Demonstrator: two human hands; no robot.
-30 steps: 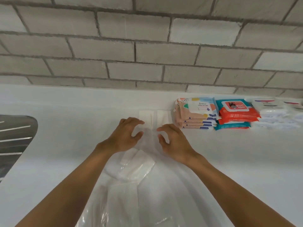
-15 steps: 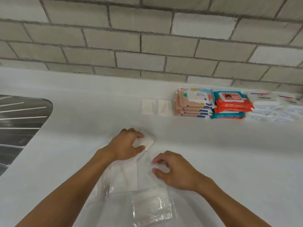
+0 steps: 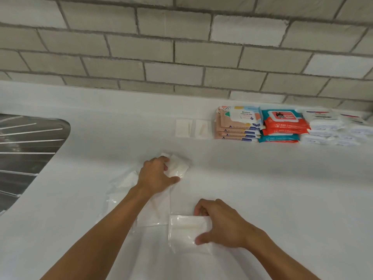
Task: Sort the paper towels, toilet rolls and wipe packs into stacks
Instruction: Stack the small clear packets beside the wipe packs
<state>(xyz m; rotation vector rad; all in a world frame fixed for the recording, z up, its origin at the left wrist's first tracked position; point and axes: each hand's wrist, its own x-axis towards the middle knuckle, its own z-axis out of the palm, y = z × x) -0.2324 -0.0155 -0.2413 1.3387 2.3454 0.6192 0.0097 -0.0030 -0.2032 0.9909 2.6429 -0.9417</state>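
Observation:
My left hand [image 3: 156, 177] grips a small white tissue pack in clear wrap [image 3: 177, 165] on the white counter. Nearer to me, my right hand [image 3: 219, 224] holds another clear-wrapped white pack [image 3: 184, 229] by its right edge, thumb at the front and fingers curled over the back. A loose clear plastic bag [image 3: 153, 207] lies between and under my arms. At the back stand stacks of wipe packs: a peach one [image 3: 238, 124], a red and teal one [image 3: 282, 125], and white ones [image 3: 327, 126]. Two small white packs [image 3: 192, 128] lie flat to their left.
The white counter [image 3: 272, 188] runs up to a grey brick wall [image 3: 181, 47]. A steel sink drainer [image 3: 26, 150] lies at the far left.
Both hands drew back from the two flat packs at the back. My left hand took a pack from the bag; my right hand moved nearer to me and took hold of another.

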